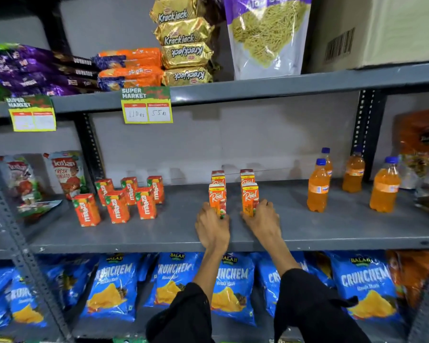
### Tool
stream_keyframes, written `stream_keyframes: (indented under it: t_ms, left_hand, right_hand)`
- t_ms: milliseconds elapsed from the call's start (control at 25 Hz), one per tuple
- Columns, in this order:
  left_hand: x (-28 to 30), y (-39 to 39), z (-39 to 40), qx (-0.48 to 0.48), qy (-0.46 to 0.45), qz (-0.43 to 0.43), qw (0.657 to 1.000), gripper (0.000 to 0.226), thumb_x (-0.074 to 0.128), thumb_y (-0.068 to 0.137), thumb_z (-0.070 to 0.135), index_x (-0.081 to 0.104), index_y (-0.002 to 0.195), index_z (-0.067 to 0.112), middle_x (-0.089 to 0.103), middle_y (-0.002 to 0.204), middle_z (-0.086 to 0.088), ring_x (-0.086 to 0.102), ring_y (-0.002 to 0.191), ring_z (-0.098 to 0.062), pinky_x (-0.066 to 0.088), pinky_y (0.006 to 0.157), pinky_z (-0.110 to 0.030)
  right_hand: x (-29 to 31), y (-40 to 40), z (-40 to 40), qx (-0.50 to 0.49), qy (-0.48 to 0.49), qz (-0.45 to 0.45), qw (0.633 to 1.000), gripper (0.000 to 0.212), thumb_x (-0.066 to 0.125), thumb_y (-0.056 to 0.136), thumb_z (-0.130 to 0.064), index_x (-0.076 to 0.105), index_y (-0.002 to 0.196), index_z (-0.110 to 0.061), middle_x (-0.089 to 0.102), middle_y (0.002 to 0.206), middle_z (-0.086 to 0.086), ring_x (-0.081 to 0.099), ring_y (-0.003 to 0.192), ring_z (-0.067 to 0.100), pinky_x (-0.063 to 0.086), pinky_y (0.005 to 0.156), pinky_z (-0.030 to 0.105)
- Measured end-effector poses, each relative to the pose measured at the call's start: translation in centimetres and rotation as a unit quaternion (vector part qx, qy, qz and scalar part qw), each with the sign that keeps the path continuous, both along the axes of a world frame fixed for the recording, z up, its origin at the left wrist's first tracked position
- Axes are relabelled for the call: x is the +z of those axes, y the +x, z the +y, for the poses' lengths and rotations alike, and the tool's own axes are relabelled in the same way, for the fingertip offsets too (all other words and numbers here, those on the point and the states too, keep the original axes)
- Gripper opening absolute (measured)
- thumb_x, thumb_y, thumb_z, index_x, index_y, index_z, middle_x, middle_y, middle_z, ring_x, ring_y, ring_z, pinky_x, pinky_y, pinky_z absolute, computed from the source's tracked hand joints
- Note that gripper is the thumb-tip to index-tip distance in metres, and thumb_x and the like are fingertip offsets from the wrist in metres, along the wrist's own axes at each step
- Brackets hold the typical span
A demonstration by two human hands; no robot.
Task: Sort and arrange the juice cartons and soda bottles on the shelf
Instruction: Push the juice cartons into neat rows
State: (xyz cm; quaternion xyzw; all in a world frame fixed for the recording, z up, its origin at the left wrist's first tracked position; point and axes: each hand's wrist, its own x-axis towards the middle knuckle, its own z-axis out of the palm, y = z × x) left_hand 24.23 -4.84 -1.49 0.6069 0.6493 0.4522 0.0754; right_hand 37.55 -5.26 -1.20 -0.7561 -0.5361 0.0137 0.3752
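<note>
Four Real juice cartons stood in two short columns at the centre of the frame on the middle shelf (332, 231). The front left Real carton (217, 198) was gripped low on its side by the left hand (212, 227), fingers curled around its base. The front right Real carton (250, 197) was held the same way by the right hand (264, 220), fingers wrapped on its right side. Both cartons were upright and resting on the shelf. The two rear Real cartons (247, 177) stood just behind, largely hidden by the front pair.

Both forearms were stretched forward from the lower centre of the frame, wrists resting at the shelf's front edge, with black sleeves (307, 300) pushed back to mid-forearm.

Left of centre, six Maaza cartons (117, 206) stood upright in a loose cluster. To the right, four orange soda bottles (317, 186) with blue caps stood apart from one another; one was partly hidden behind another.

The printing on the left price tag (32, 113) was blurred; the central price tag (146, 106) read 110 and 55. Packets at the far right edge were cut off and unclear.

The grey metal shelving carried biscuit packs (186, 55) above, ketchup pouches (66, 172) at the left, and blue Crunchem bags (114, 288) below.
</note>
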Motion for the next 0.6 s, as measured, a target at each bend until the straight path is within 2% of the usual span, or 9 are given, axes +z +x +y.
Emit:
stream_keyframes:
  t_ms: [280,600]
  left_hand:
    - [-0.58,-0.40,0.52,-0.014,0.015,0.024,1.000,0.042,0.074,0.087,0.029,0.055,0.118,0.009,0.071,0.111,-0.011,0.069,0.103,-0.030,0.054,0.092,-0.045]
    - [-0.84,-0.27,0.81,-0.023,0.007,0.037,0.999,0.051,0.075,0.085,0.038,0.054,0.124,0.012,0.072,0.112,-0.007,0.070,0.102,-0.026,0.052,0.094,-0.043]
  right_hand:
    - [-0.50,-0.25,-0.10,-0.026,0.018,-0.058,0.998,0.063,0.065,0.081,-0.057,0.052,0.114,-0.005,0.064,0.113,0.015,0.062,0.105,0.031,0.052,0.089,0.045]
    - [-0.61,-0.30,0.01,-0.030,0.008,-0.055,0.998,0.063,0.062,0.083,-0.056,0.051,0.118,-0.005,0.063,0.115,0.015,0.061,0.108,0.031,0.051,0.093,0.046]
